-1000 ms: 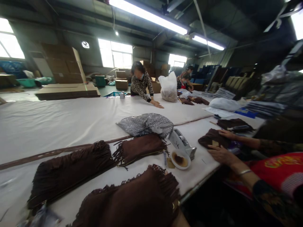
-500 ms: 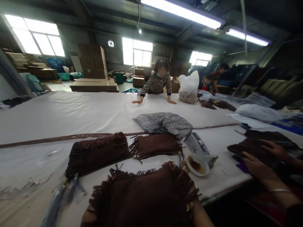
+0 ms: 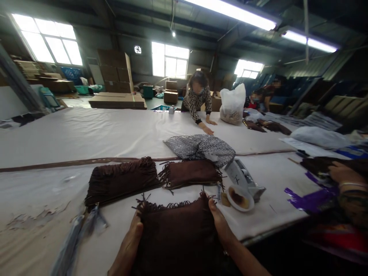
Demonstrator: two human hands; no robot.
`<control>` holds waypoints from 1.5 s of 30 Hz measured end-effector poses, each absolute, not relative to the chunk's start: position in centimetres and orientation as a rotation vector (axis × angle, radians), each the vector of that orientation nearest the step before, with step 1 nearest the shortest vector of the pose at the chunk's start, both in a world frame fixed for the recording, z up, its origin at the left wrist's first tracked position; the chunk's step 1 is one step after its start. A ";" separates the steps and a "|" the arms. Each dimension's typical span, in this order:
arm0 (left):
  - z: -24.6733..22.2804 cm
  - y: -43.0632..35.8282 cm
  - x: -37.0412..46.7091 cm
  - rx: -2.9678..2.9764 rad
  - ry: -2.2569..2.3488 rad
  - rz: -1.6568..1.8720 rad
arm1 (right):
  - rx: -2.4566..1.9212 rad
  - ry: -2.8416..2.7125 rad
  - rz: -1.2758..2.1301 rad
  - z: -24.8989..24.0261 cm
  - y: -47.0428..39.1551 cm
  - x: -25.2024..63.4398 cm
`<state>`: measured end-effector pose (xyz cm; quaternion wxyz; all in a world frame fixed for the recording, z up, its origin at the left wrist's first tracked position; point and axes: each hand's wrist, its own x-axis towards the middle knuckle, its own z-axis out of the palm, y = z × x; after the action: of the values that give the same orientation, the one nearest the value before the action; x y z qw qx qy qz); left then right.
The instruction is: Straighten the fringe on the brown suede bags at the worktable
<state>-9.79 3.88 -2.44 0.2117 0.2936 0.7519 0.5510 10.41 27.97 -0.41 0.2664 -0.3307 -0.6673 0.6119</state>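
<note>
A workshop or small factory hall: long tube lights (image 3: 232, 13) hang beneath dark roof beams (image 3: 138, 17), brown cartons (image 3: 115, 73) stand stacked near a pile of flat cardboard (image 3: 117, 101), and a co-worker (image 3: 189, 100) leans over a wide pale worktop (image 3: 86, 132) carrying several fringed brown pouches (image 3: 123, 179), much alike, and a filled plastic bag (image 3: 232, 105)

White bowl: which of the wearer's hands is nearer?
Right. The right hand holds the right side of the fringed bag, left of the bowl; the left hand holds the opposite side, farther away.
</note>
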 end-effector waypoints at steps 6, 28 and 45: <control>-4.4 4.1 -9.1 1.518 2.395 0.928 | -0.827 -2.442 0.711 -3.5 26.4 10.0; -1.6 7.9 -4.9 2.071 2.222 0.490 | -0.217 -2.703 -0.136 -1.9 22.0 9.1; 2.4 2.3 -9.5 1.703 2.250 1.157 | -0.114 -2.501 0.139 2.3 24.1 12.7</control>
<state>-9.55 2.32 2.38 0.0458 0.5577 0.7371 0.3790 12.66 24.07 2.32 0.3120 -0.0433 -0.9476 0.0525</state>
